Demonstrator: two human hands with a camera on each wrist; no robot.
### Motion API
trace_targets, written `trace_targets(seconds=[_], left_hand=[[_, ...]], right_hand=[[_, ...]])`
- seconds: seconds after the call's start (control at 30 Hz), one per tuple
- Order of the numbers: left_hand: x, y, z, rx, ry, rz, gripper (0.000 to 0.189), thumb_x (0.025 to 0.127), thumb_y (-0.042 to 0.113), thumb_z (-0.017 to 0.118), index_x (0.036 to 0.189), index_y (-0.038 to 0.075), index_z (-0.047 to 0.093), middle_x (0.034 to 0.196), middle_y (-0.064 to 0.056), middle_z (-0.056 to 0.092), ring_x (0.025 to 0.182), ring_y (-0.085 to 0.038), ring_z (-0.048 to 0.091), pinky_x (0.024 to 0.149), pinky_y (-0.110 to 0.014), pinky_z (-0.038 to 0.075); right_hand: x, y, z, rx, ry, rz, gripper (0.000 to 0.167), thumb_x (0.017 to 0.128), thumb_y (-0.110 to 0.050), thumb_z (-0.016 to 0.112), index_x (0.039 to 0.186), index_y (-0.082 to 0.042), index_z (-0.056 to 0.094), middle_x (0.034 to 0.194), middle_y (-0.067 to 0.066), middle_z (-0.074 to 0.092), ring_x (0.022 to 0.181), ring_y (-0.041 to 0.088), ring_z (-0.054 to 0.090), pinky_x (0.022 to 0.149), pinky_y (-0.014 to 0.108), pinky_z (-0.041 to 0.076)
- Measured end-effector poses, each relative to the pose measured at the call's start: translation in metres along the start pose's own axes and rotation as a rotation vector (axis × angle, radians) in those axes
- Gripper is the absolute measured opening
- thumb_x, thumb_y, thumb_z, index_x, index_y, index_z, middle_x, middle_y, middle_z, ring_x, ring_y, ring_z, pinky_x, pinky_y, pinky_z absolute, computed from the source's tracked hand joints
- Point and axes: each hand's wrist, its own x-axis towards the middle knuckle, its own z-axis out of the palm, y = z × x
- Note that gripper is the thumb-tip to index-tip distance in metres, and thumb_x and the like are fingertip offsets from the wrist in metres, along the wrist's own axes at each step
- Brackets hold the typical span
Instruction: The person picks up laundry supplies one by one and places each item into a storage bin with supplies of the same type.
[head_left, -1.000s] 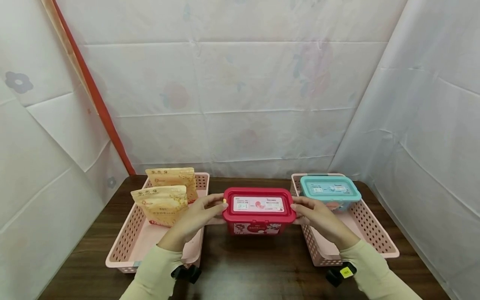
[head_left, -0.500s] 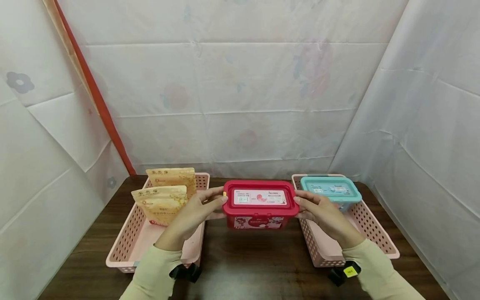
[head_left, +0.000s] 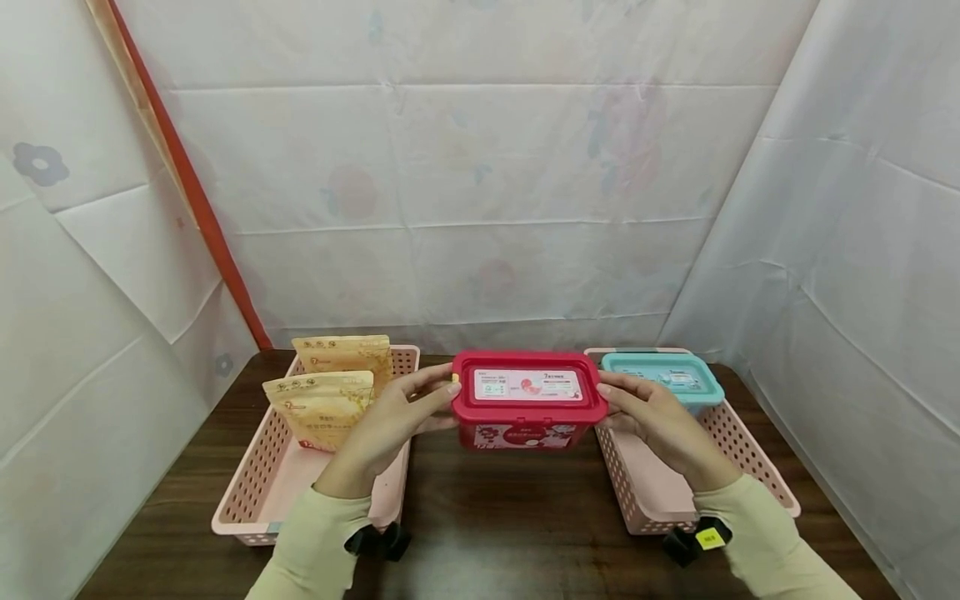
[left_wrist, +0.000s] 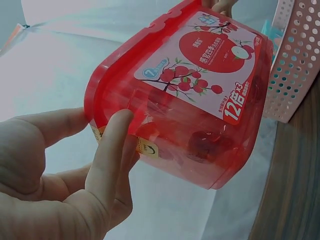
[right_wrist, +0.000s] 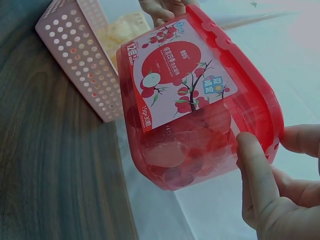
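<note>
Between both hands hangs a red lidded tub of laundry pods [head_left: 528, 387], held level above the table, its see-through body showing pods in the wrist views. My left hand [head_left: 390, 425] pinches its left end, thumb and fingers at the lid's rim and end wall. At the opposite end my right hand [head_left: 660, 421] grips the tub the same way. Cherry-like fruit and a label [left_wrist: 210, 60] mark its front wall. To the right, a blue lidded tub [head_left: 667, 379] sits in the back of a pink basket [head_left: 633, 500].
Two yellow stand-up pouches [head_left: 326, 408] stand in a second pink basket [head_left: 247, 500] at left. Dark wood tabletop [head_left: 510, 517] lies between the baskets. White patterned sheeting [head_left: 480, 192] rises behind and at the sides.
Both hands have lifted the red tub higher and moved it slightly to the right. The baskets, the pouches and the blue tub stay where they were.
</note>
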Motion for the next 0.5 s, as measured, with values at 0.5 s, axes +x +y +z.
trace_targets(seconds=[0.5], left_hand=[[0.011, 0.004, 0.018, -0.040, -0.021, 0.003, 0.051, 0.100, 0.010, 0.062, 0.147, -0.003, 0.046, 0.124, -0.020, 0.055, 0.105, -0.023, 0.066, 0.088, -0.042, 0.056]], right_hand=[[-0.007, -0.003, -0.018, -0.044, 0.040, -0.012, 0.055, 0.105, -0.021, 0.056, 0.146, 0.012, 0.039, 0.123, 0.011, 0.063, 0.098, 0.017, 0.066, 0.086, 0.036, 0.057]])
